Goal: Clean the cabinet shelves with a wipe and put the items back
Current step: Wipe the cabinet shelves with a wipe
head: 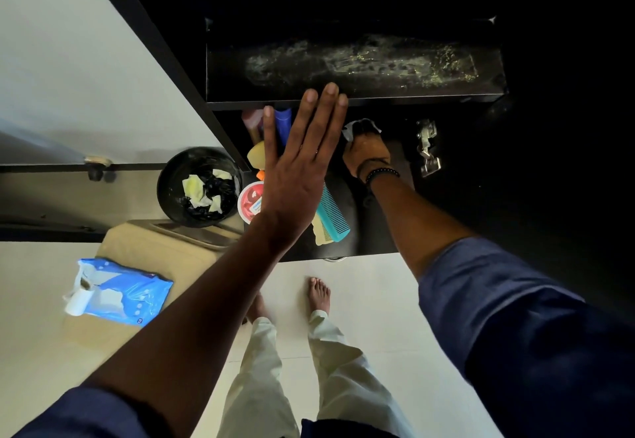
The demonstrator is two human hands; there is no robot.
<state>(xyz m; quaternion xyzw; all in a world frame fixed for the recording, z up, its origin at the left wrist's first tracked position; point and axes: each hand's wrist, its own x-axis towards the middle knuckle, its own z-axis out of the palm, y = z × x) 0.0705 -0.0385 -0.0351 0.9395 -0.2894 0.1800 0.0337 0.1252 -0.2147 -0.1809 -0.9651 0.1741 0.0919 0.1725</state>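
A crumpled white wipe point(360, 126) is gripped in the right hand point(366, 154), just under the dusty black cabinet shelf point(378, 63). The left hand point(295, 169) is held flat and released, fingertips at that shelf's front edge. A teal plastic comb point(331, 212) is seen between the two wrists.

Dim cabinet interior, bright floor, wide-angle distortion

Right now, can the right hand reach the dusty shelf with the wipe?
Probably yes. The right hand grips the wipe just below the front edge of the shelf, and nothing lies between. The left hand rests flat at that edge, further left, not in the way.
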